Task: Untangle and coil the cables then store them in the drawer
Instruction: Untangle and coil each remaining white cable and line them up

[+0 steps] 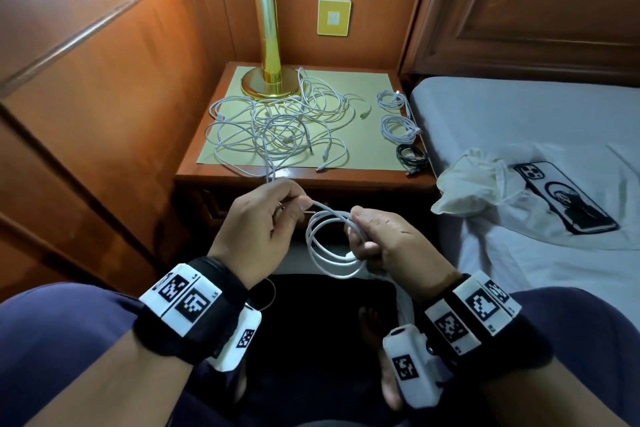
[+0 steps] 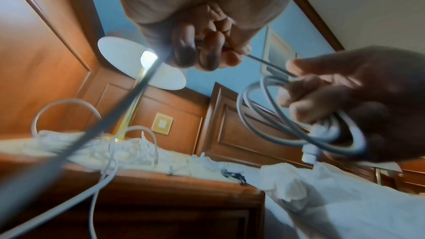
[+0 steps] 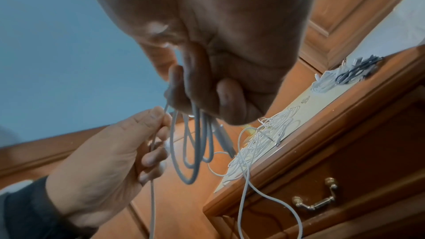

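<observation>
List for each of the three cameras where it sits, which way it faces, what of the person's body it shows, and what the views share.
Head: on the head, facing down at the nightstand; shows both wrists, left hand, right hand, thighs.
Left wrist: under the left hand, facing up at the lamp; shows its fingers.
Right wrist: under the right hand, facing the drawer.
Shared: the white cable coil, in all three views.

Nightstand (image 1: 242, 174) bears mat (image 1: 367, 149), lamp (image 1: 270, 80), tangled cables (image 1: 277, 125), seemingly three coils (image 1: 398, 128)

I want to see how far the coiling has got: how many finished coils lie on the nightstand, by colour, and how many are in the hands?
White coils on the nightstand: 2
Black coil: 1
White coil being wound in the hands: 1
Total: 4, plus the white tangle, uncountable.
</observation>
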